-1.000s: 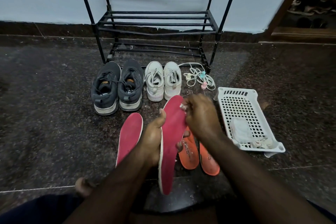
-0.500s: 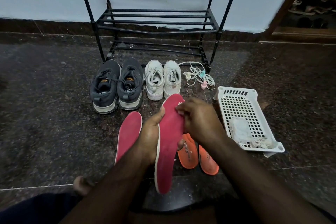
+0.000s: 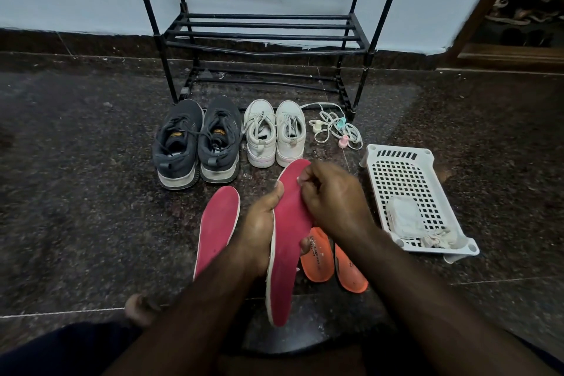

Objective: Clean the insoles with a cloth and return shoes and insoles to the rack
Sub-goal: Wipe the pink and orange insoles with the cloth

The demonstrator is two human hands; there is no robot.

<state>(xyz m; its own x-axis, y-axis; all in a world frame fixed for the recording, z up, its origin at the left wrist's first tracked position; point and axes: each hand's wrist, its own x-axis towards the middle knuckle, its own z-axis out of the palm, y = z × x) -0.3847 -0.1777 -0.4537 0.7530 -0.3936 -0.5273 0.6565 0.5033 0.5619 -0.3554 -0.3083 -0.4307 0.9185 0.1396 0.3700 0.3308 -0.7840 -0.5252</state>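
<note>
My left hand (image 3: 259, 229) grips a red insole (image 3: 287, 223) round its middle and holds it upright above the floor. My right hand (image 3: 332, 195) has its fingers curled against the insole's toe end, and a small white scrap of cloth shows under them. A second red insole (image 3: 218, 223) lies on the floor to the left. Two orange insoles (image 3: 317, 259) lie under my right wrist. A dark grey pair of shoes (image 3: 180, 146) and a white pair (image 3: 261, 134) stand side by side in front of the black rack (image 3: 262, 36).
A white perforated basket (image 3: 396, 162) with white cloths (image 3: 403, 217) in it sits on the floor at the right. Loose white laces (image 3: 335, 128) lie by the rack's right leg. My bare foot (image 3: 140, 308) shows at the lower left. An open doorway is at the far right.
My right hand's fingers have slid a little leftward across the toe end of the held insole. The left hand keeps its grip and the insole has barely shifted.
</note>
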